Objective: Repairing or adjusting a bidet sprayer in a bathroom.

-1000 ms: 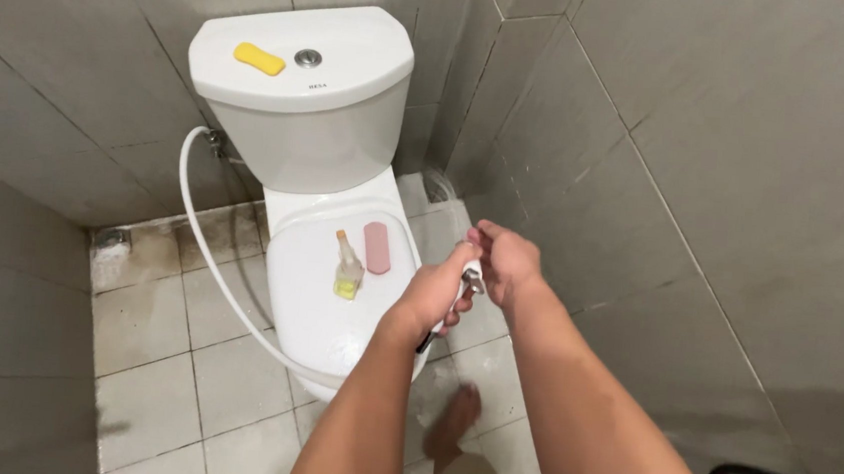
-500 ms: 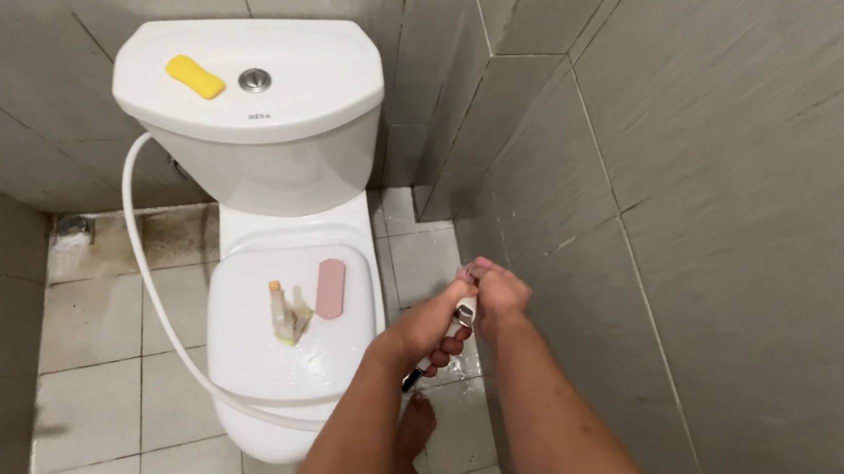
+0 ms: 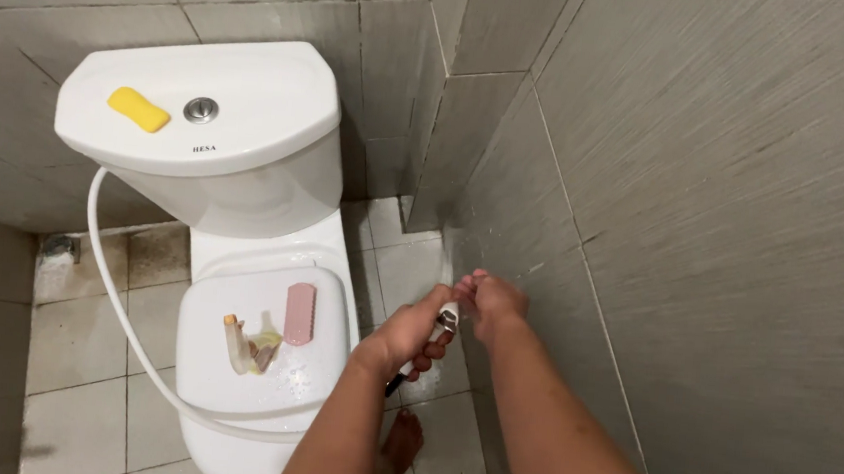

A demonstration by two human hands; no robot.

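The grey tiled wall (image 3: 724,221) fills the right side, and the tiled floor (image 3: 83,341) lies below. A white toilet (image 3: 270,255) stands in the corner, with its tank (image 3: 250,123) at the back and its closed lid (image 3: 230,377) in front. A long white hose (image 3: 112,288) bends down from beside the tank, along the left edge of the lid and under its front edge. A yellow soap bar (image 3: 138,109) lies on the left part of the tank top, next to a round flush button (image 3: 200,109). A pink brush (image 3: 300,313) lies near the right edge of the lid, and a small cream tool (image 3: 236,343) lies near the middle. The left hand (image 3: 412,335) is closed around a sprayer (image 3: 447,319), just right of the lid and close to the wall. The right hand (image 3: 489,298) has its fingers pressed together at the sprayer's shiny tip. The sprayer looks hard, light and maybe wet and slippery, so I think the dark handle is the best place to grip. Compared with half a second ago, both hands sit nearer the wall, and the toilet shows more to the left.
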